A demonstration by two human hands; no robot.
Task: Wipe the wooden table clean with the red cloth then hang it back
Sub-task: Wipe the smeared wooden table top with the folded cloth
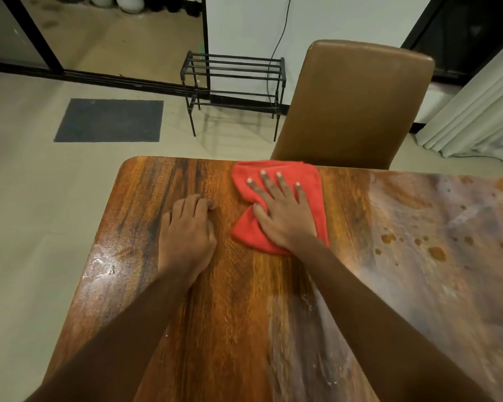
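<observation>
Two hands, one cloth, one desk. The right hand [282, 211] lies flat on the red cloth [311, 181], fingers straight and spread, pressing it onto the wooden desk [244, 300]. The cloth is bunched under the palm and sits near the desk's far edge, just in front of the chair. The left hand [186, 227] rests on the bare wood just beside the cloth, apart from it, its fingers loosely bent and holding nothing.

The desk top shows dark, glossy grain on its left and middle. Its right part carries a pale, hazy film dotted with several round orange-brown spots, and a smaller whitish smear lies by the left edge.

One brown upholstered chair [355, 105] stands at the desk's far side, its back upright. Behind it, on the pale floor [26, 175], are one black metal rack [233, 79] with two tiers of bars and one dark rectangular mat [109, 120] to its left. A single black cable [282, 33] hangs down the white wall [244, 21] above the rack. A light curtain [476, 111] hangs in folds at the right, and black door frames border the room at the far left and right.
</observation>
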